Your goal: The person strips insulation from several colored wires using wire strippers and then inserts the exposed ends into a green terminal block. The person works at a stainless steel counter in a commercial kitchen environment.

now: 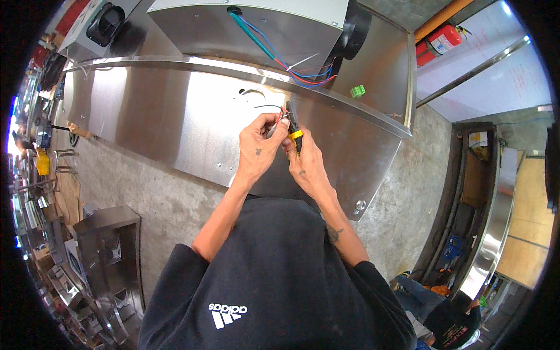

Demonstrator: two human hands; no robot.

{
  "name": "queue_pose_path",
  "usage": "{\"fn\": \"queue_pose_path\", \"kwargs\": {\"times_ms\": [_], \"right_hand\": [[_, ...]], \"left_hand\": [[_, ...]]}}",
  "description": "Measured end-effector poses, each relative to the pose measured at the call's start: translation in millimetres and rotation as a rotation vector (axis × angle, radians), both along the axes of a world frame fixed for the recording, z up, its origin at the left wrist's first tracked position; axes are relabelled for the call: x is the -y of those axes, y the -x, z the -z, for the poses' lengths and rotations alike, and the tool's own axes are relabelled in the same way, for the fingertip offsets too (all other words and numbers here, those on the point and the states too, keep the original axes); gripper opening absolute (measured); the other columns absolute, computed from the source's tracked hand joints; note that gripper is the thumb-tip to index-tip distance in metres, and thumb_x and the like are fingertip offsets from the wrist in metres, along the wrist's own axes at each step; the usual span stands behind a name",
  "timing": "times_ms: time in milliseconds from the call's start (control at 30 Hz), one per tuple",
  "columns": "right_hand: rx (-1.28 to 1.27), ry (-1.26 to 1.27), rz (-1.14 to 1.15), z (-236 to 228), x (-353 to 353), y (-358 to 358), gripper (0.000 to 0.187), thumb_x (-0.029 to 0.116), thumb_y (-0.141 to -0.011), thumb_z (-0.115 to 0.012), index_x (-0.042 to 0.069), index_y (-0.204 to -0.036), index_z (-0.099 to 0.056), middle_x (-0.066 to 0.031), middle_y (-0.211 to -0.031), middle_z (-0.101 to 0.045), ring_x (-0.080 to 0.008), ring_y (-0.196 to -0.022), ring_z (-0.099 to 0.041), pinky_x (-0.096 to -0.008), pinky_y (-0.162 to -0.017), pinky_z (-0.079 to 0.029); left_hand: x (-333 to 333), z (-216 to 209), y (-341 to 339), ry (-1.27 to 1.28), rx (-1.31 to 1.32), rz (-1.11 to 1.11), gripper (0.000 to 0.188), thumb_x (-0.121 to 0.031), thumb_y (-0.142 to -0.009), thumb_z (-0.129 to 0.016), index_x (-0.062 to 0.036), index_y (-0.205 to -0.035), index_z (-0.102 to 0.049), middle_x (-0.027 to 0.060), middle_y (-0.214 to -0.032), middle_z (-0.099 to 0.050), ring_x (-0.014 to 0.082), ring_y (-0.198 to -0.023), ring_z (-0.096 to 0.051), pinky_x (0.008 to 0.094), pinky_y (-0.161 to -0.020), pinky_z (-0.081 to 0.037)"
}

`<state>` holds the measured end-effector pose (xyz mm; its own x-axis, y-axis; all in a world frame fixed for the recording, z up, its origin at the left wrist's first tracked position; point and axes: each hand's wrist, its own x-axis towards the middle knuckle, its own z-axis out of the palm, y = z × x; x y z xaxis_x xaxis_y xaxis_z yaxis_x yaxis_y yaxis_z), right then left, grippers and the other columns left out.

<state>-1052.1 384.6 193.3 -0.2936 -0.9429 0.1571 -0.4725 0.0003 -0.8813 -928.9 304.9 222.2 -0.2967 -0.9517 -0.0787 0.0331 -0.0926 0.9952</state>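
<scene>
My left hand (259,146) is closed, pinching a cable whose thin red and black wires (283,111) fan out past the fingertips. In my right hand (308,166) are pliers (293,116) with a dark head and yellow-and-black handles. Their jaws are right beside the wires; whether they bite on one is too small to tell. Both hands meet in front of an upright stainless steel panel (146,116), just below a round hole (244,92) from which a cable seems to come.
Above the panel's ledge, a metal box (251,29) trails a green-sheathed cable (254,38) with loose red and blue wires (312,76). A green terminal block (357,91) lies to the right. A fire extinguisher (440,44) hangs far right. Another person (449,321) is at lower right.
</scene>
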Motion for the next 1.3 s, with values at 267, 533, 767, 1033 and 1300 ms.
{"fn": "queue_pose_path", "kwargs": {"times_ms": [267, 533, 767, 1033, 1300], "right_hand": [[0.09, -0.087, -0.04, -4, 1, 0, 0.04, 0.025, -0.117, -0.058, -0.002, -0.145, -0.048, -0.0216, -0.105, -0.072, -0.0317, -0.09, -0.073, -0.0427, -0.08, -0.057], [0.031, -0.148, -0.032, -8, 3, 0, 0.039, 0.024, -0.116, -0.059, -0.002, -0.144, -0.048, -0.0264, -0.109, -0.069, -0.0411, -0.097, -0.072, -0.0472, -0.084, -0.057], [-0.274, 0.001, 0.005, -11, 4, 11, 0.039, 0.004, -0.106, -0.065, -0.001, -0.142, -0.051, -0.0308, -0.119, -0.067, -0.0503, -0.113, -0.067, -0.0544, -0.091, -0.056], [-0.269, -0.037, -0.008, -15, 1, 15, 0.039, 0.004, -0.105, -0.06, -0.003, -0.143, -0.051, -0.0351, -0.127, -0.067, -0.0523, -0.117, -0.067, -0.0577, -0.098, -0.053], [-0.136, -0.078, 0.054, -20, 1, 16, 0.038, 0.013, -0.112, -0.062, -0.002, -0.143, -0.048, -0.0382, -0.116, -0.069, -0.0591, -0.109, -0.067, -0.06, -0.089, -0.054]], "left_hand": [[2, -3, -1, -0.04, 0.026, -0.006, 0.028, -0.017, -0.107, -0.076, 0.0073, -0.119, -0.074, 0.0071, -0.097, -0.077, 0.0081, -0.08, -0.071, 0.0239, -0.072, -0.057], [5, 3, -4, -0.034, 0.039, 0.007, 0.027, -0.02, -0.107, -0.075, 0.006, -0.116, -0.074, 0.0044, -0.094, -0.075, 0.0062, -0.084, -0.067, 0.0237, -0.075, -0.055], [17, -3, -14, -0.057, 0.063, 0.248, 0.024, -0.023, -0.11, -0.071, 0.0006, -0.113, -0.071, -0.0013, -0.095, -0.066, 0.0048, -0.085, -0.055, 0.0245, -0.075, -0.046], [16, -6, -9, 0.026, 0.081, 0.312, 0.03, -0.03, -0.105, -0.079, -0.0056, -0.097, -0.064, -0.0064, -0.083, -0.047, 0.0059, -0.08, -0.043, 0.0261, -0.072, -0.04], [14, 14, 7, 0.045, 0.15, 0.173, 0.049, -0.034, -0.103, -0.083, -0.013, -0.086, -0.043, -0.0076, -0.079, -0.037, 0.0069, -0.072, -0.034, 0.0266, -0.062, -0.035]]}}
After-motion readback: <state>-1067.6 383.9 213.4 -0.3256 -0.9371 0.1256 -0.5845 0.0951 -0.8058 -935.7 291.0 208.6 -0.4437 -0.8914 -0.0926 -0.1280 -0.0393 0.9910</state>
